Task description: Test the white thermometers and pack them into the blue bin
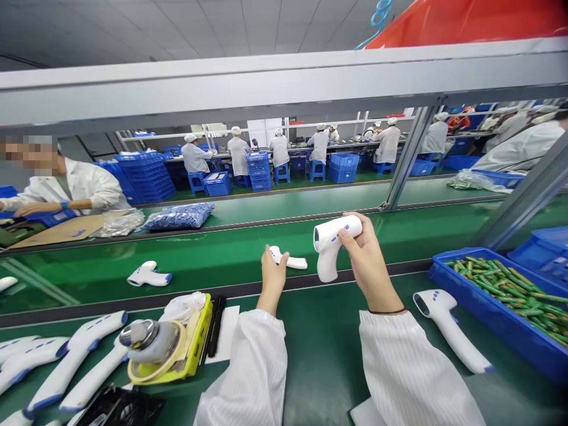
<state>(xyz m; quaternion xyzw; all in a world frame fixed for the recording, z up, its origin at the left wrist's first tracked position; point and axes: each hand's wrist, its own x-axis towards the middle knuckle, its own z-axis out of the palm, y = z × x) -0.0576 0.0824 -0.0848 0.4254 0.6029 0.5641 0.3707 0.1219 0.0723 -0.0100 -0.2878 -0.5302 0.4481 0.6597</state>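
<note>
My right hand (370, 260) grips a white infrared thermometer (329, 251), thumb on its upper body, holding it raised over the near edge of the green belt (231, 254). Out over that belt, my left hand (272, 273) has its thumb and fingers around the head of a second white thermometer (295, 262), whose handle points right. Part of that head is covered by the fingers. To the right on the bench lies another thermometer (450, 331). One more thermometer (148, 275) rests on the belt further left.
Several thermometers (80, 343) lie at the bench's left, beside a yellow tray (195, 343) with a pump bottle (153, 340). Black pens (216, 325) lie next to it. At right stands a blue bin (488, 319) of green parts. A metal post (410, 157) rises beyond the belt; a co-worker (80, 183) sits across.
</note>
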